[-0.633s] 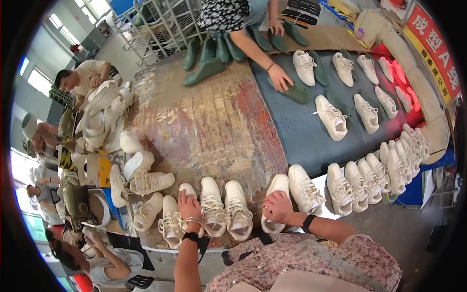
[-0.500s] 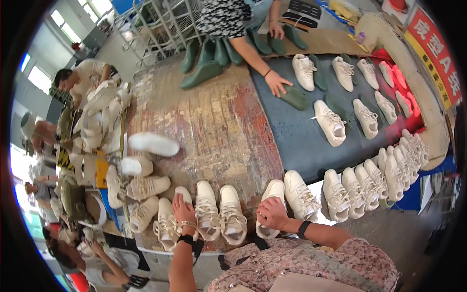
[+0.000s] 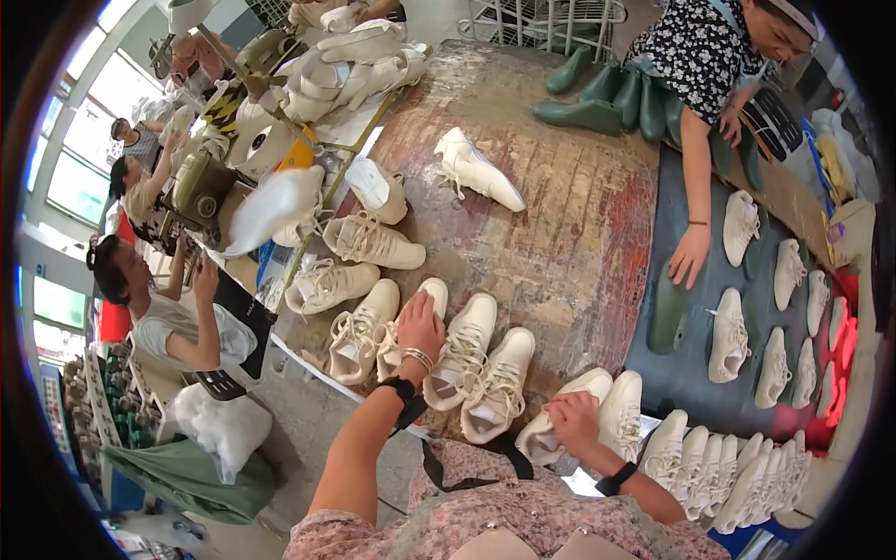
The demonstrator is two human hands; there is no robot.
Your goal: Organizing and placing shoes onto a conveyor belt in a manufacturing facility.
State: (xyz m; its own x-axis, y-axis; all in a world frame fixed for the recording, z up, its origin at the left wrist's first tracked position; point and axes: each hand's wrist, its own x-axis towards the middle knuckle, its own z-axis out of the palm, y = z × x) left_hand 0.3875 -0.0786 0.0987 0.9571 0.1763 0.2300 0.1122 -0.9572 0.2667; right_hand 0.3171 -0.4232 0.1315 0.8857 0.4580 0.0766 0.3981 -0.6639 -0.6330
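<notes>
A worn, paint-stained bench (image 3: 551, 233) carries cream lace-up sneakers (image 3: 369, 241) in a loose row along its near edge, one sneaker (image 3: 478, 168) lying apart, and dark green shoe lasts (image 3: 597, 98) at its far end.

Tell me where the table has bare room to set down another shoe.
Bare: the worn brown tabletop between the lone white shoe, the green shoe lasts and the dark blue belt. Crowded: the near edge, where the left hand and right hand rest on cream shoes, and the belt's right side.
</notes>
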